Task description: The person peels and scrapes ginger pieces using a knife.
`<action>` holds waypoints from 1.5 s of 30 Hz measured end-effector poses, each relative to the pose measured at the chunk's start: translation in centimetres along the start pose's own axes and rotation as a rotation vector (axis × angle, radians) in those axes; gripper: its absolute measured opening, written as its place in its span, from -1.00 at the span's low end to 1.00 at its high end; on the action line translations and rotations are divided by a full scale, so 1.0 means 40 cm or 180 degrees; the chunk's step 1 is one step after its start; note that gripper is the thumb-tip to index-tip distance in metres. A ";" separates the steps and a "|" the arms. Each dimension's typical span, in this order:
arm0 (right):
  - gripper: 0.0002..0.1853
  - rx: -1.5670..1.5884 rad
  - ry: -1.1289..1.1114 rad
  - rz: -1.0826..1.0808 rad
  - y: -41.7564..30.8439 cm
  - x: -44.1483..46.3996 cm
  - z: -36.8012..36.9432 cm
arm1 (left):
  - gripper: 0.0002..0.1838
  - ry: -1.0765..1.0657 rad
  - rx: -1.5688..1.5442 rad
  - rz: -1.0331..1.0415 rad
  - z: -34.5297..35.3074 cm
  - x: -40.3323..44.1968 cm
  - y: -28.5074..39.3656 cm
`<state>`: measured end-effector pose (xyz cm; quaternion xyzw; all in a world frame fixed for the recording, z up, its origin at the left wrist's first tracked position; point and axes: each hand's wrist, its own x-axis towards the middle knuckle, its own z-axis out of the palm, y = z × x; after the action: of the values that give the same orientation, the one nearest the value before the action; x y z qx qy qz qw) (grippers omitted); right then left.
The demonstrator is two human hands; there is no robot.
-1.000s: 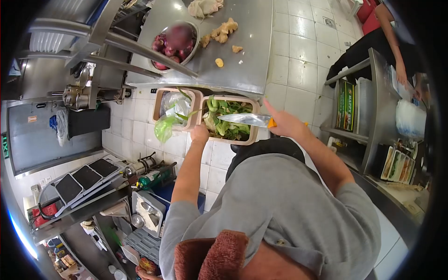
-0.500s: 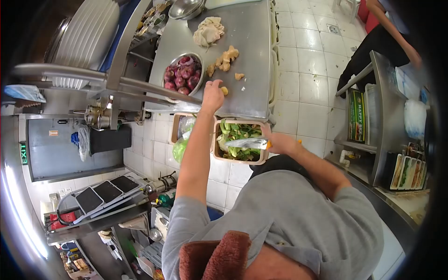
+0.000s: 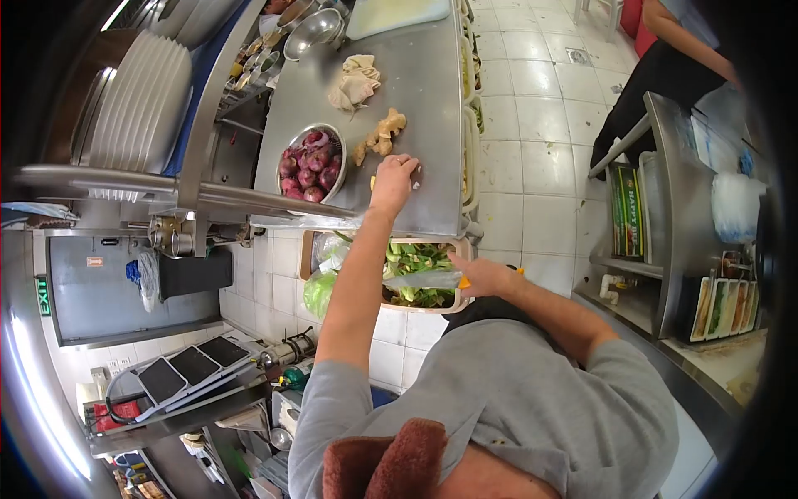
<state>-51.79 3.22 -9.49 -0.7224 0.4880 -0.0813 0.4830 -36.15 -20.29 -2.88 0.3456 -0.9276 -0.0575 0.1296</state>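
My left hand [image 3: 394, 183] is over the steel table [image 3: 428, 108], its fingers curled down just below a knobbly ginger root [image 3: 382, 137]. What lies under the fingers is hidden; a small yellow piece [image 3: 372, 182] shows at the hand's left side. My right hand [image 3: 489, 278] is closed round the handle of a knife [image 3: 426, 280]. The wide blade points left over a beige bin [image 3: 416, 308] holding green leafy trimmings [image 3: 420, 259]. Left of the ginger, a steel bowl [image 3: 342, 158] holds red onions [image 3: 309, 170].
A crumpled cloth [image 3: 356, 83], steel bowls [image 3: 314, 35] and a white cutting board [image 3: 397, 15] occupy the table's far part. A metal rail [image 3: 266, 200] crosses near my left forearm. Another person [image 3: 636, 91] stands at right beside a steel shelf [image 3: 665, 200].
My left hand has moved right, from beside the small yellow piece to where a small ginger chunk lay, now covered. The knife remains in my right hand. The view has shifted.
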 end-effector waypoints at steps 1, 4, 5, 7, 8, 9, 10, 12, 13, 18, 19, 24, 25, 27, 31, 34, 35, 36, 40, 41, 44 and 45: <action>0.03 -0.0021 -0.0122 -0.0014 -0.001 0.004 -0.010 | -0.63 -0.0034 -0.0014 -0.0076 -0.011 0.008 0.003; 0.03 -0.0031 -0.0098 -0.0077 0.008 0.012 0.011 | -0.67 0.0841 -0.0163 -0.0211 -0.078 -0.005 0.065; 0.01 0.0031 -0.0115 -0.0015 -0.009 0.004 -0.004 | -0.67 0.0871 -0.0158 -0.0298 -0.110 -0.032 0.106; 0.00 0.0069 -0.0133 -0.0050 0.016 0.028 0.019 | -0.68 0.1449 -0.2016 -0.1369 -0.177 -0.107 0.188; -0.01 0.0176 -0.0073 -0.0032 0.024 0.034 0.036 | -0.68 0.1526 -0.1979 -0.1496 -0.194 -0.162 0.210; -0.01 0.0129 -0.0207 -0.0085 0.025 0.037 0.046 | -0.66 0.1829 -0.3116 -0.1815 -0.207 -0.221 0.234; -0.06 0.0132 -0.0155 -0.0121 0.026 0.045 0.046 | -0.64 0.2161 -0.4268 -0.2053 -0.215 -0.278 0.256; -0.11 0.0062 -0.0175 -0.0193 0.012 0.060 0.035 | -0.60 0.2604 -0.4540 -0.2336 -0.198 -0.423 0.262; -0.17 0.0141 -0.0123 -0.0289 -0.009 0.059 0.017 | -0.57 0.2930 -0.4842 -0.2528 -0.183 -0.498 0.256; -0.33 0.0715 0.0560 -0.1548 -0.082 0.081 0.024 | -0.48 0.4095 -0.6026 -0.2753 -0.162 -0.764 0.245; -0.33 0.0671 0.0493 -0.1559 -0.108 0.082 0.023 | -0.46 0.4254 -0.6295 -0.2676 -0.169 -0.783 0.253; -0.30 0.1469 -0.0095 -0.0688 -0.251 0.114 0.027 | -0.39 0.4223 -0.6299 -0.2547 -0.161 -0.790 0.242; -0.30 0.1489 -0.0089 -0.0735 -0.274 0.120 0.035 | -0.40 0.4011 -0.6548 -0.2379 -0.166 -0.785 0.231; -0.30 0.1519 -0.0077 -0.0736 -0.342 0.119 0.040 | -0.41 0.3843 -0.6817 -0.2139 -0.193 -0.776 0.212; -0.32 0.0882 0.0593 -0.1244 -0.430 0.144 0.059 | -0.40 0.3322 -0.7074 -0.1790 -0.225 -0.780 0.176; -0.36 0.1272 0.0535 -0.1100 -0.506 0.125 0.060 | -0.41 0.3003 -0.6986 -0.1658 -0.219 -0.797 0.152; -0.38 0.1319 0.0544 -0.1218 -0.504 0.126 0.070 | -0.41 0.2870 -0.7004 -0.1477 -0.216 -0.803 0.145; -0.38 0.1312 0.0568 -0.1175 -0.510 0.125 0.079 | -0.41 0.2836 -0.7051 -0.1481 -0.216 -0.807 0.139; -0.38 0.1627 0.0250 -0.0998 -0.557 0.108 0.104 | -0.49 0.2423 -0.7082 -0.1399 -0.225 -0.821 0.129; -0.38 0.1591 0.0352 -0.1007 -0.550 0.113 0.119 | -0.55 0.2295 -0.6990 -0.1558 -0.219 -0.829 0.122; -0.37 0.1546 0.0476 -0.0954 -0.548 0.117 0.137 | -0.70 0.2134 -0.6990 -0.1877 -0.221 -0.843 0.105; -0.37 0.1530 0.0466 -0.0920 -0.548 0.119 0.137 | -0.78 0.2145 -0.7060 -0.2043 -0.222 -0.841 0.099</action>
<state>-32.39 4.14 3.02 -0.6415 0.3803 -0.3146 0.5873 -11.66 4.62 -0.33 0.2588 -0.1645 -0.7607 0.5721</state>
